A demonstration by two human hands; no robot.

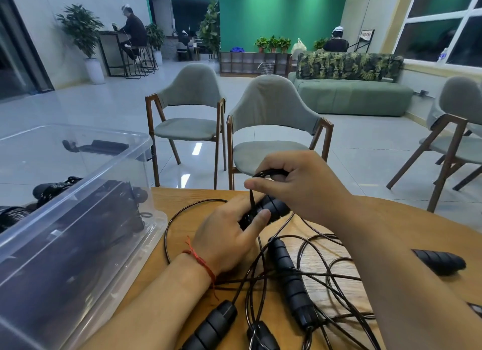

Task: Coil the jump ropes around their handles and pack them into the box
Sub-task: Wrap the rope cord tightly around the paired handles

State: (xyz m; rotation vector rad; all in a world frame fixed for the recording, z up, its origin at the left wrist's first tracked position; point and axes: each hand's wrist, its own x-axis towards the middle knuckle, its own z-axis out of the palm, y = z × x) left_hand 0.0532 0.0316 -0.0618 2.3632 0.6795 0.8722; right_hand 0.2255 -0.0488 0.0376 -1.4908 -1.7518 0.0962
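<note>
My left hand grips a black handle just above the desk, near its far edge. My fingers curl round the handle's near end and my thumb lies along its side. Its long axis runs from my palm up and to the right, and the free end points toward the far right corner.

My right hand hovers just above, thumb and fingers pinching a loop of cord. One strand drops from the loop straight down to the handle. More cord sprawls in tangled loops over the middle of the desk.

A second handle lies flat among it, its long axis running from far edge to near edge, leaning a little right. A third handle lies at the near edge, slanting up to the right. A fourth handle lies toward the right edge, beyond my right forearm.

The clear box stands along the left edge, with dark coiled ropes inside.
</note>
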